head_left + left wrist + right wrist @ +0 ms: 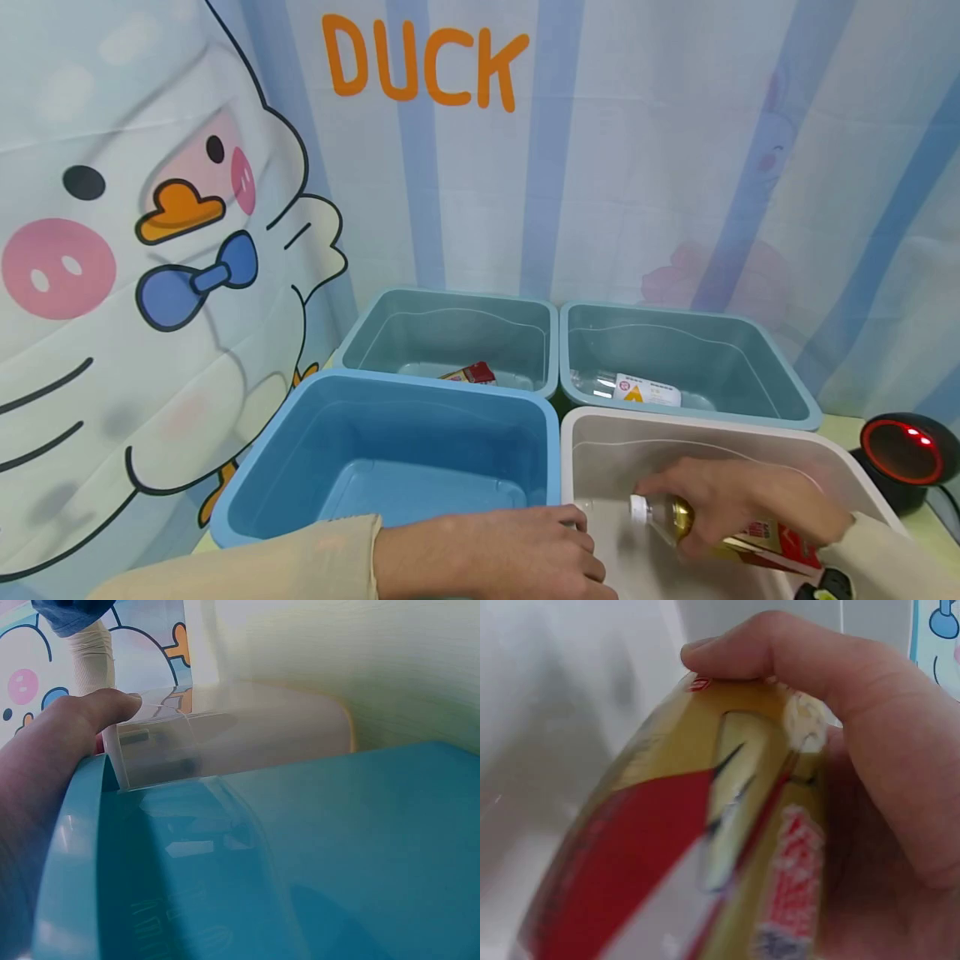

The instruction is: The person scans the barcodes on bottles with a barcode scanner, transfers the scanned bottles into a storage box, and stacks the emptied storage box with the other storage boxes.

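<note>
In the head view my right hand (723, 496) grips a plastic bottle (663, 517) inside the white bin (675, 421). The bottle lies tilted, its white cap toward the left and its gold and red label toward my wrist. Close up in the right wrist view, my thumb and finger wrap around the bottle (682, 825). My left hand (517, 550) rests at the shared edge of the white bin and the blue bin (442, 392), fingers bent loosely over it. In the left wrist view the thumb (109, 709) lies along the rim, while the other fingers are hidden.
Behind stand two grey-green bins: the left bin (450, 300) holds a red packet (474, 373), the right bin (675, 317) a clear bottle with a white label (647, 390). A black scanner (903, 454) with a red-lit ring stands to the right. A duck-print curtain (480, 183) hangs behind.
</note>
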A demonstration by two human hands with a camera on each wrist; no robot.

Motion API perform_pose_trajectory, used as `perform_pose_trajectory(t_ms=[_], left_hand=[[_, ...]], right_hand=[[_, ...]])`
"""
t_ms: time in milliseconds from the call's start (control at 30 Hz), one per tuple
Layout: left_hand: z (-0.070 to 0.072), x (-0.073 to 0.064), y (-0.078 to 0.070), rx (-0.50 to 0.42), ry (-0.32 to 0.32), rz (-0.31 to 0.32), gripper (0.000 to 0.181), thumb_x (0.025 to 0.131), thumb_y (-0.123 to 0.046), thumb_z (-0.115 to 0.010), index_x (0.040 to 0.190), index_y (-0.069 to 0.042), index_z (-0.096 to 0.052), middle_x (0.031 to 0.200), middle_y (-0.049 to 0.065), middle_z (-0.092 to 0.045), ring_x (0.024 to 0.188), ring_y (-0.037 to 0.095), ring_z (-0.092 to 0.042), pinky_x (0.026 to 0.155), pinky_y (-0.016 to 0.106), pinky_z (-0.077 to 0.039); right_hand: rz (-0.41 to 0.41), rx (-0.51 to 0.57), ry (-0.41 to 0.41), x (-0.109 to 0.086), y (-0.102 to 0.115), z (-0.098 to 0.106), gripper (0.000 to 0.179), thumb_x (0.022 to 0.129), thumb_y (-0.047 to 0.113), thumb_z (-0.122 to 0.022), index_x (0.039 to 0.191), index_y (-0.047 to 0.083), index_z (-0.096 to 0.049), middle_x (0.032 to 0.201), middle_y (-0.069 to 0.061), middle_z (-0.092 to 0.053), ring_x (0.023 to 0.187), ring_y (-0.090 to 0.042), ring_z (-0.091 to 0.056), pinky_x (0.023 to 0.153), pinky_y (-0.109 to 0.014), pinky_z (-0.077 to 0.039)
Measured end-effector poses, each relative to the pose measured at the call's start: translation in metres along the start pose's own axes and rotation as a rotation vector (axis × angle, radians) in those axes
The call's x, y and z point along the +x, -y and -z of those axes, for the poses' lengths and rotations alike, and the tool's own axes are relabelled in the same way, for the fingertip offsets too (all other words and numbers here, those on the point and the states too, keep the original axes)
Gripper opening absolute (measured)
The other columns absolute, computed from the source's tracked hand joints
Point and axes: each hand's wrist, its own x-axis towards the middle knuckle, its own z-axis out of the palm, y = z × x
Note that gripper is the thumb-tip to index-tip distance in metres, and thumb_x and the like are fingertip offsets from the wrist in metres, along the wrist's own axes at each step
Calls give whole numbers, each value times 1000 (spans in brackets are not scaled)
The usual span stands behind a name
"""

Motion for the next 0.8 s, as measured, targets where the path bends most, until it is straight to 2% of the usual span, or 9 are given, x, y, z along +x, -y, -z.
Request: perform_pose_trajectory(t_ms=[133,333,567,800], left_hand=[[0,0,-1,31,-2,-9,45,103,-50,-59,145,-33,-60,132,-22,-64,120,-6,-54,113,16,-23],[0,0,-1,25,-2,-10,45,103,-50,-59,145,-33,-60,132,-22,-64,120,-6,-54,113,16,-23],[1,0,0,21,2,-13,43,105,-49,-57,145,-33,-60,131,-22,-64,118,-6,-54,113,16,-23],[1,1,1,0,22,-3,48,101,-52,-61,146,-33,-59,133,-22,-63,120,-7,-54,113,16,-24]], right_hand=[[-3,-22,-24,-1,2,2,59,76,26,-88,129,35,-64,107,21,-59,93,-5,-54,81,-31,-49],[65,-44,-104,-1,5,7,57,75,24,-88,124,37,-61,106,16,-56,92,-6,-51,76,-28,-47],[84,46,-142,-9,13,23,50,85,30,-84,128,32,-58,115,14,-60,98,-10,-57,79,-30,-51],[178,126,-241,-27,15,39,47,91,25,-79,132,25,-56,113,5,-64,92,-12,-62,72,-31,-56]])
